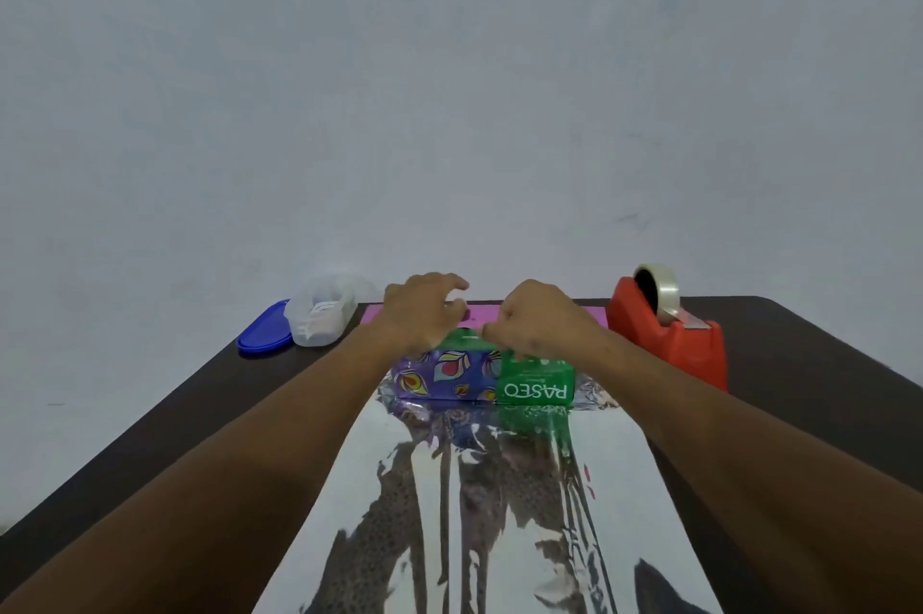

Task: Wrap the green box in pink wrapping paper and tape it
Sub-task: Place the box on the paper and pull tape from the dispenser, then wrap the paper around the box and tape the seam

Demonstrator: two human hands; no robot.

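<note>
Green and purple, the PASEO tissue box (499, 376) sits toward the far side of a dark brown table (165, 418), on a sheet of wrapping paper (499, 503) whose silver, mirror-like underside faces up and whose pink face (372, 313) shows just beyond the box. Both hands reach over the top of the box: the left hand (422, 313) has its fingers curved and spread above the pink strip, while the right hand (542, 326) is curled tight, though what it pinches cannot be told. Right of the box stands a red tape dispenser (672, 338) with a clear roll. Left of it sit a clear plastic container (319, 318) and a blue lid (264, 331).
</note>
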